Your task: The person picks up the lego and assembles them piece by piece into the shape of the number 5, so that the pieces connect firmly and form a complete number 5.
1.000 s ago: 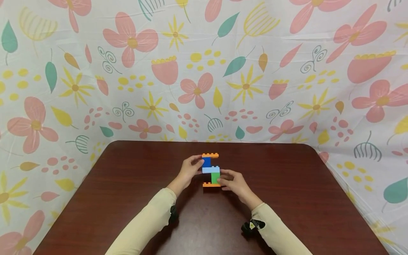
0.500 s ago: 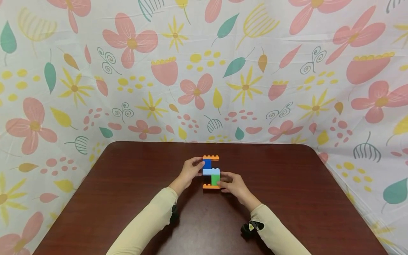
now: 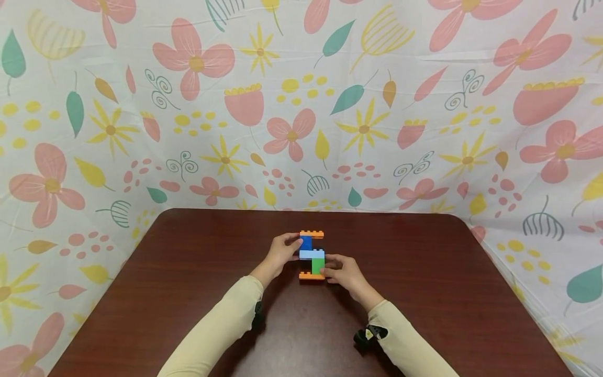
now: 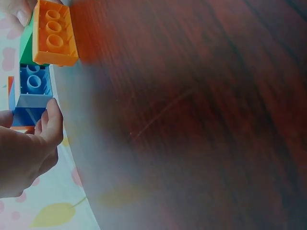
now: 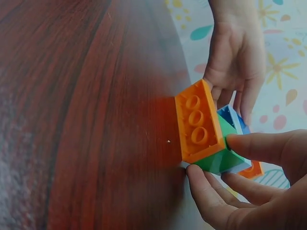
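Observation:
A stack of toy building bricks is held in the air in both hands, its pieces joined in a zigzag. From the top in the head view come an orange brick, a blue brick, a light blue brick, a green brick and another orange brick. My left hand pinches the blue brick from the left. From the right, my right hand grips the green brick between thumb and fingers. Both wrist views show the lowest orange brick's hollow underside, with round tubes inside.
The dark brown wooden table spreads beneath the hands and has rounded far corners. Behind it hangs a white cloth printed with flowers and leaves. A black wrist device sits at the right sleeve.
Over the first half second, the stack and both hands shift slightly downward in the head view. Since then they have stayed almost still, with both grips unchanged.

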Tool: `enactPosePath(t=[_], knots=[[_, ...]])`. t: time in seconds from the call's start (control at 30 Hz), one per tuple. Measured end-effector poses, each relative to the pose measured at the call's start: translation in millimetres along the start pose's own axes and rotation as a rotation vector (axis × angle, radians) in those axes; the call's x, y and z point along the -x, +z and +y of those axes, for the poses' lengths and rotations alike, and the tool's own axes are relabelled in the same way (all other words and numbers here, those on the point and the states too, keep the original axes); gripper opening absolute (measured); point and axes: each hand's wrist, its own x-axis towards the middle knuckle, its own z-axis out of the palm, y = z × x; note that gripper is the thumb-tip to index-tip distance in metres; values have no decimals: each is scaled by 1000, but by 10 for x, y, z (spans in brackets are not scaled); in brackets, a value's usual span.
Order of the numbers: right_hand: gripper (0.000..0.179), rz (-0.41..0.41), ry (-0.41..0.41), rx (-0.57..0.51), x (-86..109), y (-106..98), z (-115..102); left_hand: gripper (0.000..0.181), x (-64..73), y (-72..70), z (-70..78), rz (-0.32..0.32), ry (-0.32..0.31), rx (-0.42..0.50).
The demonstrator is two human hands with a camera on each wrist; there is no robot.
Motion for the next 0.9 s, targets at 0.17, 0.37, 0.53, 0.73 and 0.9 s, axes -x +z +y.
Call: enactPosePath(t=[0.17,0.37,0.53,0.73,0.9], knots=[[45,10,9,8,-4,7,4,41,-28,5,-12,-1,-14,-28],[44,10,16,8,-36,-2,10,43,-47,14,-27,-9,-9,-59],[44,9,34,14,-64,-8,7,42,-65,15,-45,-12,-12,-60],[42,9,46,24,-76,-1,-11,43,-75,9,-74,-14,-21,-79],[41,10,52,31,-82,2,-13,43,-69,2,-85,-22,-31,-99]])
